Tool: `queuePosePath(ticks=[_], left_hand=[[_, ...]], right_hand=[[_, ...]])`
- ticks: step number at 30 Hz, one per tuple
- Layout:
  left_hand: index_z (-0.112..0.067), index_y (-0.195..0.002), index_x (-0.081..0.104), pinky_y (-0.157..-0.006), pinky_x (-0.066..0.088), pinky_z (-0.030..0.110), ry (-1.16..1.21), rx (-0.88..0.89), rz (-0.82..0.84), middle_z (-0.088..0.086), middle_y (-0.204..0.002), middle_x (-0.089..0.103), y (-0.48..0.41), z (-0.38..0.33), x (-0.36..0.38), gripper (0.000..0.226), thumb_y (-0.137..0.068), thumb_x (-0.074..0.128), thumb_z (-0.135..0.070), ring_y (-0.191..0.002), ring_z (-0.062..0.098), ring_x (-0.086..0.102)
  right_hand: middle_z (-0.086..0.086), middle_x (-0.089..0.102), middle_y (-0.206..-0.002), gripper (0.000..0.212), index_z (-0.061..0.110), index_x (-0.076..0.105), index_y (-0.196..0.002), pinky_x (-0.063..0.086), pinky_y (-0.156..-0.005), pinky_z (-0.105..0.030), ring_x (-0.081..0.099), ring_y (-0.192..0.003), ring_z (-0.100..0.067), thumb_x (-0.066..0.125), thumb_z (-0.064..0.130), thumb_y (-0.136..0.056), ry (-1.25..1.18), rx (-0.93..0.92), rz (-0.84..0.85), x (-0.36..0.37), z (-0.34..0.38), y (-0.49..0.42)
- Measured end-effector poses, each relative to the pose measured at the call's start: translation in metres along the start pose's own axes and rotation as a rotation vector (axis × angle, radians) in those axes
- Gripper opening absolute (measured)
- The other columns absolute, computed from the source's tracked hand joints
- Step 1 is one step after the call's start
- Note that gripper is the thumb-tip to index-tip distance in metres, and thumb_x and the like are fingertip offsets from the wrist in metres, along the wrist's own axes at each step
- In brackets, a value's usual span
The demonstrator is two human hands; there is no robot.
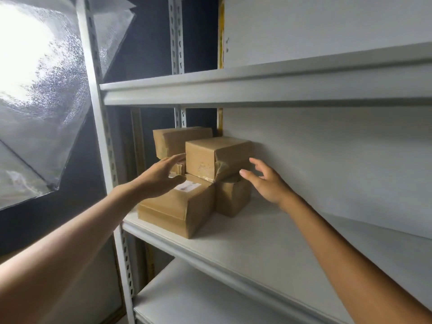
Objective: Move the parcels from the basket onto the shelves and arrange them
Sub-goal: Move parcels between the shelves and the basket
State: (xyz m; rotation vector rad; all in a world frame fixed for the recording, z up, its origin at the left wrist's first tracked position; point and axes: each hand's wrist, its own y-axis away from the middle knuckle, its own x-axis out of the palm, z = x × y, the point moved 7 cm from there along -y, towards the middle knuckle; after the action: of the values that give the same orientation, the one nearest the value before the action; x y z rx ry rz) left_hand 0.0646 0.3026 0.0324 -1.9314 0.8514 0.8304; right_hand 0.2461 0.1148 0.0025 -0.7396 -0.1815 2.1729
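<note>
Both our bare forearms reach up from the bottom corners toward the middle shelf (268,232) of a white metal rack. Our left hand (161,177) is spread wide, fingers loose, holding nothing; its fingertips sit right at the left edge of the top parcel (216,157), contact unclear. Our right hand (266,181) is also spread wide and empty, just beside that parcel's right face, apart from it.

Parcels, all brown cardboard, clustered at the shelf's left end:
- top parcel, stacked on the two front ones, tape peeling at its lower right corner
- front-left parcel (177,211), low and wide, white label on its lid, partly under our left hand
- front-right parcel (231,197), smaller, touching the front-left one
- back parcel (173,139), behind the top one, up near the rack's rear post (177,33)

Upper shelf (257,86) and lower shelf (198,298) show bare white. We see a softbox light (42,94) glowing at left, beside the front upright (102,127).
</note>
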Motion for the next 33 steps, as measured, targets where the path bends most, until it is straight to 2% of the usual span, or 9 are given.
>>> queuePosePath(ticks=[7,9,12,17,19,22,26,30,33], left_hand=[[-0.031,-0.152,0.011,-0.116,0.025,0.049,0.109,0.025,-0.046,0.002,-0.161,0.009,-0.073,0.034,0.012,0.069,-0.096,0.052,-0.032,-0.145,0.027,0.019],[-0.029,-0.153,0.008,-0.116,0.023,0.046,0.136,0.048,-0.057,0.003,-0.161,0.009,-0.088,0.043,0.015,0.069,-0.097,0.048,-0.037,-0.145,0.027,0.019],[-0.027,-0.153,0.008,-0.114,0.025,0.041,0.171,0.097,-0.013,0.005,-0.160,0.014,-0.105,0.056,0.024,0.067,-0.098,0.044,-0.042,-0.142,0.025,0.026],[-0.026,-0.146,0.023,-0.096,0.045,0.030,0.274,0.190,-0.049,0.008,-0.148,0.030,-0.110,0.060,0.034,0.065,-0.092,0.054,-0.045,-0.114,0.021,0.050],[-0.026,-0.137,0.032,-0.088,0.048,0.025,0.308,0.259,-0.107,0.003,-0.133,0.038,-0.107,0.056,0.033,0.059,-0.088,0.059,-0.047,-0.101,0.014,0.052],[-0.027,-0.122,0.042,-0.078,0.050,0.018,0.374,0.331,-0.199,-0.005,-0.115,0.041,-0.101,0.052,0.029,0.044,-0.087,0.061,-0.045,-0.090,0.009,0.052],[-0.029,-0.123,0.049,-0.089,0.055,0.034,0.673,0.236,-0.164,0.000,-0.122,0.048,-0.102,0.059,0.030,0.036,-0.090,0.057,-0.043,-0.106,0.017,0.057],[-0.031,-0.138,0.043,-0.103,0.044,0.047,0.940,0.039,-0.024,-0.002,-0.136,0.050,-0.104,0.067,0.042,0.047,-0.093,0.052,-0.043,-0.126,0.021,0.047],[-0.030,-0.131,0.053,-0.099,0.045,0.046,1.020,0.040,0.103,-0.003,-0.125,0.059,-0.103,0.066,0.049,0.041,-0.091,0.058,-0.038,-0.121,0.021,0.052]], right_hand=[[-0.001,0.029,-0.158,0.065,0.035,0.030,-0.149,0.034,-0.108,-0.037,0.032,-0.142,-0.022,0.054,0.055,-0.092,-0.023,0.028,-0.133,0.018,0.002,-0.065],[-0.002,0.028,-0.158,0.066,0.034,0.029,-0.150,0.035,-0.112,-0.044,0.033,-0.142,-0.023,0.053,0.055,-0.092,-0.077,0.078,-0.184,0.023,0.001,-0.080],[-0.002,0.030,-0.157,0.068,0.030,0.030,-0.150,0.035,-0.108,-0.041,0.034,-0.140,-0.024,0.052,0.057,-0.092,-0.072,0.125,-0.262,0.031,-0.002,-0.100],[-0.005,0.047,-0.145,0.070,0.023,0.038,-0.145,0.044,-0.101,-0.038,0.050,-0.126,-0.026,0.061,0.054,-0.087,-0.093,0.207,-0.415,0.038,-0.005,-0.112],[-0.007,0.057,-0.132,0.066,0.019,0.043,-0.140,0.052,-0.088,-0.038,0.059,-0.112,-0.025,0.063,0.051,-0.087,-0.147,0.248,-0.441,0.041,-0.006,-0.112],[-0.006,0.064,-0.109,0.055,0.015,0.054,-0.129,0.046,-0.071,-0.030,0.060,-0.093,-0.021,0.066,0.048,-0.085,-0.208,0.268,-0.459,0.041,-0.004,-0.109],[-0.008,0.066,-0.113,0.055,0.022,0.056,-0.130,0.049,-0.077,-0.033,0.063,-0.099,-0.026,0.069,0.046,-0.083,-0.283,0.297,-0.418,0.043,-0.006,-0.102],[-0.006,0.066,-0.114,0.058,0.023,0.053,-0.135,0.047,-0.066,-0.028,0.064,-0.094,-0.022,0.070,0.045,-0.084,-0.309,0.296,-0.411,0.046,-0.003,-0.095],[-0.005,0.066,-0.115,0.059,0.026,0.051,-0.137,0.046,-0.061,-0.026,0.064,-0.092,-0.020,0.069,0.045,-0.084,-0.323,0.292,-0.414,0.045,-0.002,-0.087]])
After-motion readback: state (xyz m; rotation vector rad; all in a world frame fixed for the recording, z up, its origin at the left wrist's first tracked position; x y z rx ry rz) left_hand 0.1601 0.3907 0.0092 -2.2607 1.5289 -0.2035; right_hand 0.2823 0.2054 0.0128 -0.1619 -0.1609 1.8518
